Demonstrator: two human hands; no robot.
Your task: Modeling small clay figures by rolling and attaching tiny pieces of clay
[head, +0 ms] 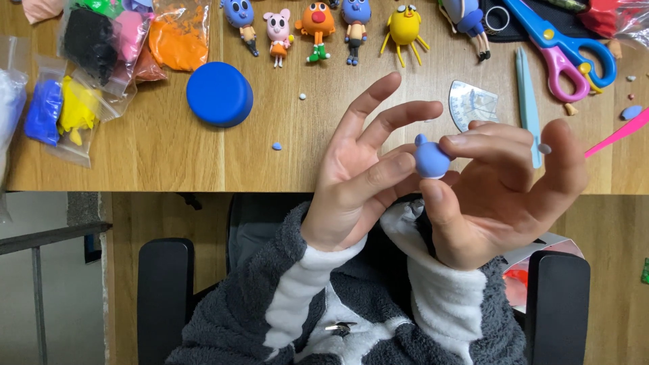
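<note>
A: What are your fingers doing?

B: Your right hand [500, 189] pinches the blue clay piece [431, 159] between thumb and forefinger. Your left hand [362, 172] touches its left side with a curled fingertip, the other fingers spread wide. The piece sits between both hands, above the near table edge. A small grey bit [544, 148] clings to a right fingertip.

A: And the packages?

B: At far left you have clear bags [101, 61] of clay: black and pink at the top, yellow and blue below them, orange to their right. Just right of the bags sits a round blue lid [220, 94]. Along the far edge stands a row of clay figures [316, 26]: blue, pink, orange, blue, yellow, one more blue. At far right lie scissors [561, 51] with blue and pink handles, a pale blue tool [527, 101] and a clear protractor [472, 103].

A: The surface and room?

B: You're at a wooden table [169, 155] dotted with clay crumbs, seated in a chair with black armrests [165, 290]. Your sleeves [297, 284] are fuzzy grey with white cuffs.

A: Anything unclear?

B: The bags at left and a red bag at top right are cut off by the frame. A pink tool [618, 135] at the right edge shows only in part, and your right hand hides the lower end of the pale tool.
</note>
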